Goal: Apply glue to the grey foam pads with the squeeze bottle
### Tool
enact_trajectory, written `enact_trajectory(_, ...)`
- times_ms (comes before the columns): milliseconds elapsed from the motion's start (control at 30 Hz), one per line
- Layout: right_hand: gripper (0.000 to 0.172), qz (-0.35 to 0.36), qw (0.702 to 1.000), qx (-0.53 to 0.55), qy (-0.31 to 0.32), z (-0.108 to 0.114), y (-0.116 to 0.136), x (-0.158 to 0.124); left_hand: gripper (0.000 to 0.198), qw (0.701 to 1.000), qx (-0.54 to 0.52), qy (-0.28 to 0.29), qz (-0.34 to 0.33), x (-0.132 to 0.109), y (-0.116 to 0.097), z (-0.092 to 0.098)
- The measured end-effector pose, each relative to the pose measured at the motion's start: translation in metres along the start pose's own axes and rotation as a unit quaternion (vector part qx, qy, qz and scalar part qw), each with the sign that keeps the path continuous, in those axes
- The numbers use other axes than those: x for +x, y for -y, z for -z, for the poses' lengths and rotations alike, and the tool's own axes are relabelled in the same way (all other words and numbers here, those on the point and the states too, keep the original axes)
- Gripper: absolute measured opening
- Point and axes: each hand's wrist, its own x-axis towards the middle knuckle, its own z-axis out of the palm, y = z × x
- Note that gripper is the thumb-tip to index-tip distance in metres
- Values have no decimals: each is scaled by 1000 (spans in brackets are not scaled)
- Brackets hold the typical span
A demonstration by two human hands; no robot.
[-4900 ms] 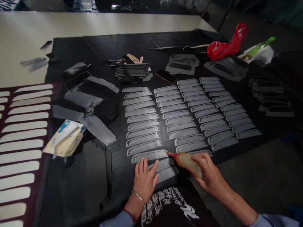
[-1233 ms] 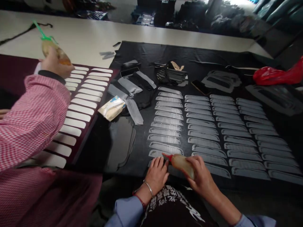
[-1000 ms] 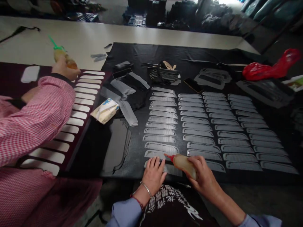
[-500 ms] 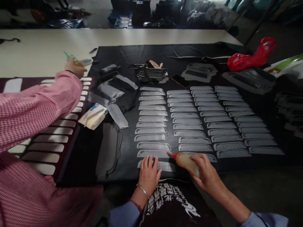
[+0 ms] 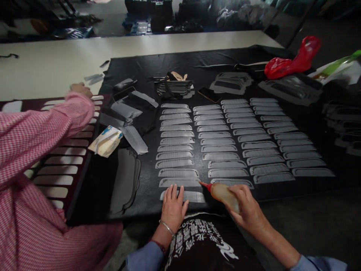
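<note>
Four columns of grey strips with rounded corners lie on the black cloth (image 5: 146,67). My left hand (image 5: 172,207) lies flat at the near end of the leftmost column, fingers apart, over the nearest strip (image 5: 193,196) and touching the lower edge of the strip above it (image 5: 180,182). In my right hand (image 5: 248,207) is a squeeze bottle (image 5: 224,194) of yellowish liquid with a red nozzle. It is tilted left, its tip at the right end of that second strip. Shiny lines run along the upper edges of many strips.
At the left, a person in a checked pink sleeve (image 5: 42,131) reaches over pale strips (image 5: 60,170). Grey stacks (image 5: 124,180), a card (image 5: 107,141), a phone (image 5: 209,95) and a red bag (image 5: 293,64) lie around the columns.
The view has shifted slightly. My bottle tip stays near the right end of the same strip. The other person's hand has come down and nearer, and its bottle no longer shows.
</note>
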Motion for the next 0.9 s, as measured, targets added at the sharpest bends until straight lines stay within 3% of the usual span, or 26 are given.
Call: enact_trajectory(900, 40, 98, 990, 14, 97, -31, 37, 72, 50, 997, -66, 17, 26, -1, 1, 0)
